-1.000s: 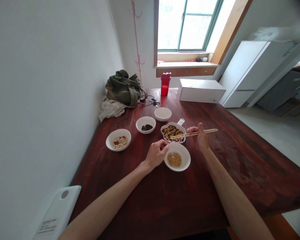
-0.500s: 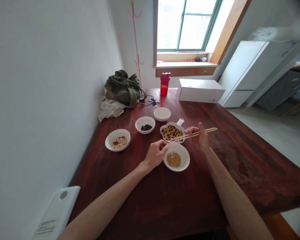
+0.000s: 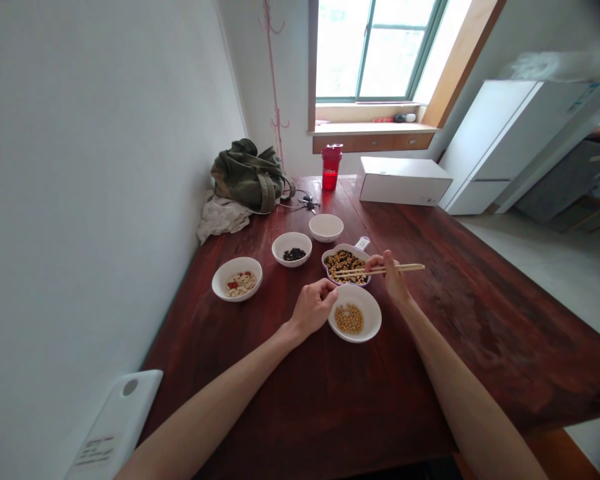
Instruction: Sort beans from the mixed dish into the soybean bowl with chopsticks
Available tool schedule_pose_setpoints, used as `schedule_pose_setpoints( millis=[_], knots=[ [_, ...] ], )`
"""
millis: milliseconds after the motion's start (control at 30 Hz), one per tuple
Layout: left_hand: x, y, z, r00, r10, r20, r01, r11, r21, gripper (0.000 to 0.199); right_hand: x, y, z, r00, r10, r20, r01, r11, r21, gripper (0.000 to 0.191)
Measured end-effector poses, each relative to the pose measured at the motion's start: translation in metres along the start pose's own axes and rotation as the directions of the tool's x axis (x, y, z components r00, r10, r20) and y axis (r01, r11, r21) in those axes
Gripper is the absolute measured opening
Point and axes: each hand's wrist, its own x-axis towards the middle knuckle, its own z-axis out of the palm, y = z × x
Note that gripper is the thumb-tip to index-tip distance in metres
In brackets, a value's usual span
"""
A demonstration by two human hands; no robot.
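Observation:
My right hand [image 3: 393, 279] is closed around a pair of chopsticks [image 3: 406, 268]. Their tips reach into a scalloped dish [image 3: 363, 244] with a short handle, which holds mixed yellow and black beans [image 3: 341, 261]. At the near side of that dish stands a white bowl [image 3: 371, 327] with yellow soybeans [image 3: 349, 320] in the bottom. The curled fingers of my left hand [image 3: 314, 308] grip this bowl's left rim. Whether a bean is between the chopstick tips is too small to tell.
Farther left are a white bowl [image 3: 276, 244] with black beans and another bowl [image 3: 216, 285] with pale and reddish pieces. A third bowl [image 3: 326, 228] sits behind. A green bag [image 3: 247, 177], red bottle [image 3: 331, 167] and white box [image 3: 405, 180] stand at the back.
My right hand has shifted a little left, and the chopsticks now lie flatter, with their tips farther left in the dish of mixed beans. My left hand stays at the bowl.

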Motion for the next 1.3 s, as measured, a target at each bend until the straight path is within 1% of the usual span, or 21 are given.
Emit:
schedule_pose_setpoints(
  millis=[200,333,467,667,1000,1300],
  knots=[
    [0.0001,0.001,0.0003,1.0,0.002,0.001,-0.002,1.0,-0.022,0.025,0.0009,0.001,-0.0003,1.0,-0.015,0.01,0.016,0.997,-0.076,0.078],
    [0.0004,0.0012,0.0004,1.0,-0.001,0.003,0.001,1.0,-0.023,0.026,0.0009,0.0004,0.0006,1.0,-0.022,-0.005,0.021,0.995,-0.098,0.078],
    [0.0005,0.0012,0.0003,1.0,-0.001,0.003,0.001,1.0,-0.019,0.025,0.0006,0.0007,0.0005,0.999,-0.037,-0.011,0.035,0.995,-0.097,0.076],
    [-0.0002,0.0004,0.0,1.0,-0.002,0.006,0.002,1.0,-0.02,0.026,0.0003,-0.0005,-0.0009,0.999,-0.027,0.026,0.028,0.999,-0.045,0.075],
    [-0.0001,0.0015,-0.0001,1.0,-0.002,0.002,0.002,1.0,-0.011,0.027,-0.0005,-0.0003,0.0005,0.999,-0.045,-0.005,0.044,0.993,-0.105,0.072],
    [0.0001,0.0021,-0.0003,1.0,-0.001,0.005,0.001,1.0,-0.012,0.027,-0.0004,0.0019,-0.0005,0.998,-0.067,-0.005,0.066,0.993,-0.098,0.071]
  ],
)
